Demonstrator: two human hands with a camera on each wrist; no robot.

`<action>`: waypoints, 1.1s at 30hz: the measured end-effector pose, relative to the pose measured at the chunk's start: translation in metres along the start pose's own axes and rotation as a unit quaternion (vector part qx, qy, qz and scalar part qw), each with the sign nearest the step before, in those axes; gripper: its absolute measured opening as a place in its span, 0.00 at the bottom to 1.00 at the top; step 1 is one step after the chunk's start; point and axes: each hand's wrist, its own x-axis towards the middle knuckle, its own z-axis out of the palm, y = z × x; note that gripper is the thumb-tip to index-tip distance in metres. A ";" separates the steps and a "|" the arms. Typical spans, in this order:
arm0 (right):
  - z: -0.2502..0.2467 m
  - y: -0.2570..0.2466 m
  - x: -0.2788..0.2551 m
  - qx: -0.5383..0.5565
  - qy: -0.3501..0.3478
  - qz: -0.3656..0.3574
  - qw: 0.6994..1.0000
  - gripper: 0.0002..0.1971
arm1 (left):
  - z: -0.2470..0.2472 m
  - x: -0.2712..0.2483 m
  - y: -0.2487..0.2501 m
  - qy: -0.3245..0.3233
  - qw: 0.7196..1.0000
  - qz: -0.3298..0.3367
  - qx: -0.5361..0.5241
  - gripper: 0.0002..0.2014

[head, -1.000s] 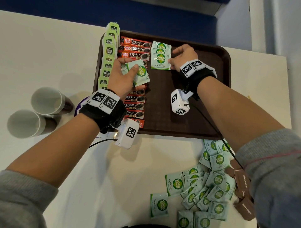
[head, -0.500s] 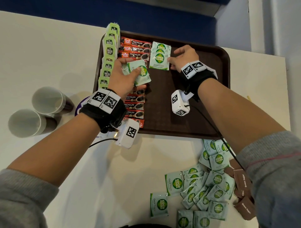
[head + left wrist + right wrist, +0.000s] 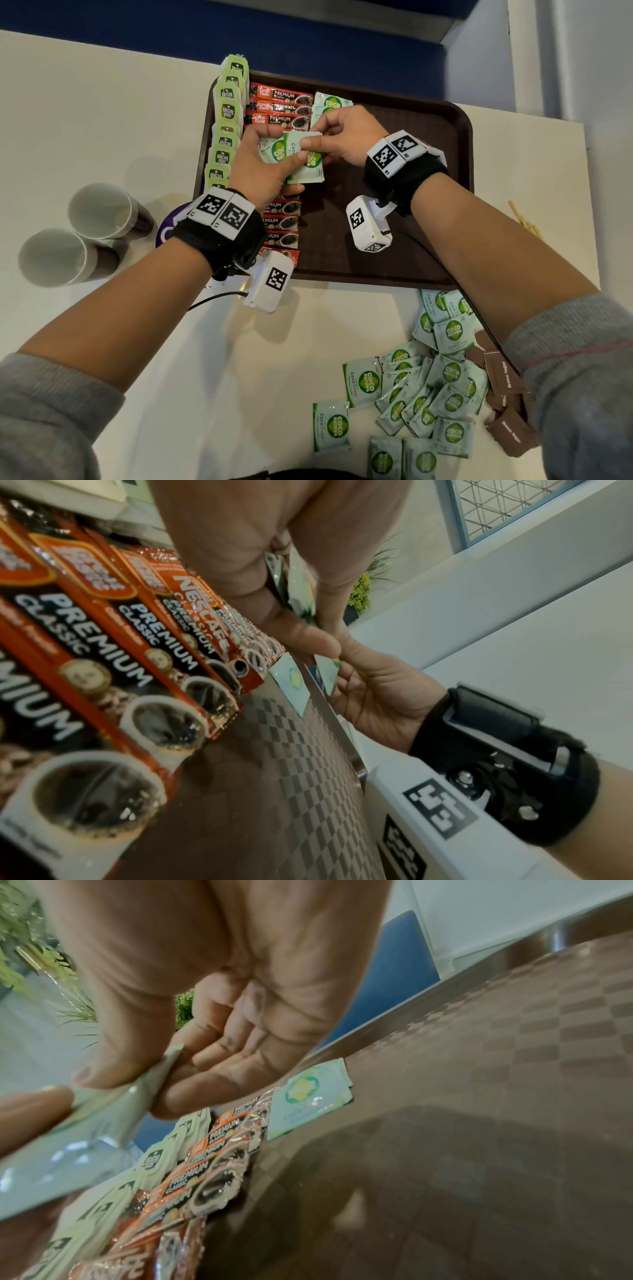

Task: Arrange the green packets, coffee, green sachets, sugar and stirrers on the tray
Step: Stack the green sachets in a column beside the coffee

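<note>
A brown tray (image 3: 445,144) holds a column of green tea packets (image 3: 227,113) along its left edge, a row of red coffee sticks (image 3: 281,109) beside them, and a few green sugar sachets (image 3: 330,101) at the top. My left hand (image 3: 260,164) holds a small stack of green sachets (image 3: 308,168) above the coffee. My right hand (image 3: 339,137) pinches the top sachet (image 3: 150,1085) of that stack between thumb and fingers. More green sachets (image 3: 421,387) lie loose on the table below the tray, with brown sugar packets (image 3: 507,387) next to them.
Two paper cups (image 3: 68,236) stand on the white table (image 3: 102,120) left of the tray. Thin stirrers (image 3: 524,219) lie at the table's right edge. A purple object (image 3: 171,226) peeks out beside my left wrist. A blue wall runs behind the table.
My right hand left the sachets laid at the tray's top and came left to the stack in my left hand, where it now pinches the top sachet.
</note>
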 end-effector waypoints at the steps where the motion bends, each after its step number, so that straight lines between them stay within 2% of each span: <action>1: -0.001 -0.001 -0.001 -0.003 0.002 -0.005 1.000 0.06 | 0.000 0.000 0.000 0.003 1.000 -0.002 -0.002 0.15; 5: -0.007 -0.003 -0.002 -0.059 0.024 -0.038 0.997 0.02 | 0.001 0.000 0.000 0.000 1.000 -0.013 -0.002 0.11; 11: -0.016 -0.009 -0.005 -0.138 -0.022 -0.053 0.989 0.10 | 0.001 -0.004 0.000 -0.023 0.999 -0.028 0.000 0.09; 15: -0.015 -0.012 -0.009 -0.120 -0.055 -0.054 0.990 0.15 | 0.002 -0.004 0.001 -0.033 0.999 -0.017 0.024 0.11; 18: -0.014 -0.011 -0.010 -0.110 -0.041 -0.052 0.992 0.14 | 0.002 -0.005 0.001 -0.044 0.999 -0.010 0.008 0.13; 21: -0.016 -0.005 -0.010 -0.077 -0.035 -0.021 0.996 0.15 | 0.002 -0.005 0.002 -0.023 1.000 0.008 -0.007 0.14; 25: -0.017 0.006 -0.010 -0.030 -0.066 0.030 0.997 0.10 | 0.001 -0.004 0.002 -0.004 0.999 0.009 -0.035 0.14; 29: -0.020 0.013 -0.008 0.035 -0.020 0.025 0.999 0.09 | 0.002 -0.001 -0.001 -0.001 1.000 0.001 -0.014 0.14; 33: -0.025 0.020 -0.001 0.049 0.062 0.010 0.997 0.09 | 0.001 0.001 -0.003 0.004 1.000 0.000 -0.012 0.16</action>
